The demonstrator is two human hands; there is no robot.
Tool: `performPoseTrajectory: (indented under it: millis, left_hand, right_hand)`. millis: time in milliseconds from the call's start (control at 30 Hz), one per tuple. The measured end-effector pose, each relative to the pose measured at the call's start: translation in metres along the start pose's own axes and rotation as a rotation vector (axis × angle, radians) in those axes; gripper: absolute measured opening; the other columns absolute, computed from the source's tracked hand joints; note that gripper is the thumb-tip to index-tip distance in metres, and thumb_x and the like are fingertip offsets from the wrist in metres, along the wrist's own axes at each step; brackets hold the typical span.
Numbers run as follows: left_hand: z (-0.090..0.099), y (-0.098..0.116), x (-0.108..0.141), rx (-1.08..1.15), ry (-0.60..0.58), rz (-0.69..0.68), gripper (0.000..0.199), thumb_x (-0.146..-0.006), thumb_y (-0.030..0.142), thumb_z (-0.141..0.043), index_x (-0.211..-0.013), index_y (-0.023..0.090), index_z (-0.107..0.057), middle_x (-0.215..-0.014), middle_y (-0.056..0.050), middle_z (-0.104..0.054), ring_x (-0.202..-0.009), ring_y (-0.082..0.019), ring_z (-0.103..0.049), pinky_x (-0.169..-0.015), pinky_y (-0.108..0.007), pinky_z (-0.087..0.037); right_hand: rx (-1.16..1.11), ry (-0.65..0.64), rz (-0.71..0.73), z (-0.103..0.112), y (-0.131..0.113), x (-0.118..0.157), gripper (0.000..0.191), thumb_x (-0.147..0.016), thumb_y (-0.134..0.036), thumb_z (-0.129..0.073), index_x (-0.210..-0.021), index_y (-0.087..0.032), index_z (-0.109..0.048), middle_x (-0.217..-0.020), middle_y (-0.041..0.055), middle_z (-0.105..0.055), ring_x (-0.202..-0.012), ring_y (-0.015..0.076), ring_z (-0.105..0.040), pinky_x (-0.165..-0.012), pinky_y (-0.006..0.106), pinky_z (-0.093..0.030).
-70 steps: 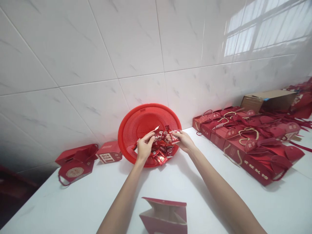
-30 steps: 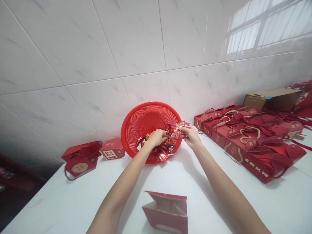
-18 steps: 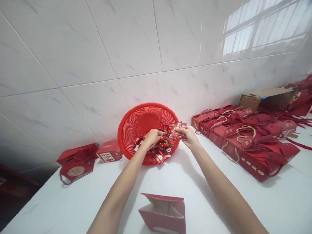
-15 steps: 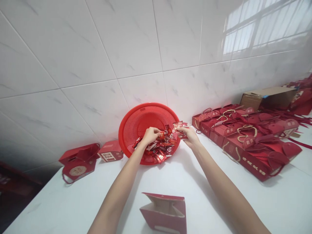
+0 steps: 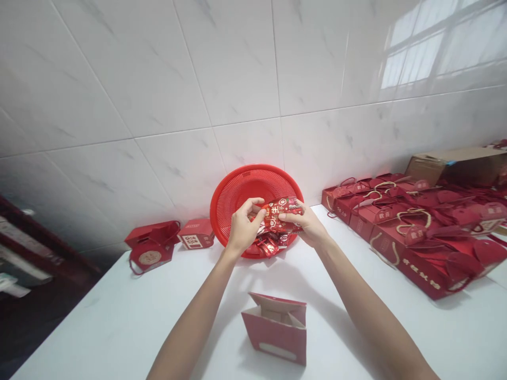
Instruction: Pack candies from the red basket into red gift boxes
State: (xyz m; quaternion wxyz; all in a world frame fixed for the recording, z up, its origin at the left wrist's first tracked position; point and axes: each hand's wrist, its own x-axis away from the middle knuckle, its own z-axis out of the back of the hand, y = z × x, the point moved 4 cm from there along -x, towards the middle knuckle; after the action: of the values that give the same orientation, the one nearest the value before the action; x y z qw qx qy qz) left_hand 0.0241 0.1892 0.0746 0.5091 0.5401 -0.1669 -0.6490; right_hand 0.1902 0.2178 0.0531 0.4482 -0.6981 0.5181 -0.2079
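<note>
Packets of glossy red-and-gold printed film, flat and rectangular [image 5: 278, 210], lie before the opening of a tilted, round, perforated red plastic basket [image 5: 214, 212]. My right hand [image 5: 312, 226] pinches them, thumb in front, fingers behind; my left hand [image 5: 243, 227] curls half-closed at their left end, its hold unclear. I judge light pressure and aligned edges best. Their long axis runs left to right, printed face towards me.
</note>
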Motion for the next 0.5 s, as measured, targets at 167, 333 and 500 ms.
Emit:
performPoseTrajectory:
  millis: [167, 333, 500]
  left_hand:
    - [0.009, 0.024, 0.019, 0.144, 0.061, 0.011, 0.027, -0.082, 0.033, -0.067, -0.103, 0.017, -0.065, -0.077, -0.001, -0.069, -0.071, -0.015, -0.066, -0.071, -0.026, -0.052]
    - [0.019, 0.034, 0.044, 0.267, 0.004, 0.096, 0.040, -0.081, 0.040, -0.071, -0.113, 0.018, -0.061, -0.086, -0.005, -0.074, -0.087, -0.021, -0.071, -0.082, -0.032, -0.056]
    - [0.044, 0.050, 0.079, 0.168, -0.238, 0.035, 0.024, -0.088, 0.042, -0.067, -0.091, 0.019, -0.072, -0.128, -0.012, -0.067, -0.117, -0.028, -0.063, -0.101, -0.040, -0.050]
  right_hand:
    - [0.021, -0.018, 0.029, -0.019, -0.003, 0.020, 0.048, -0.054, -0.025, -0.091, -0.095, -0.020, -0.066, -0.093, 0.0032, -0.075, -0.081, 0.0213, -0.071, -0.074, 0.035, -0.059]
    - [0.105, -0.032, 0.064, -0.024, -0.011, 0.039, 0.044, -0.061, -0.029, -0.089, -0.097, -0.019, -0.065, -0.086, 0.0032, -0.073, -0.064, 0.0152, -0.065, -0.053, 0.025, -0.050]
    - [0.171, -0.041, 0.043, -0.022, -0.019, 0.054, 0.044, -0.061, -0.030, -0.088, -0.096, -0.018, -0.064, -0.071, -0.0010, -0.067, -0.047, 0.0078, -0.050, -0.042, 0.021, -0.037]
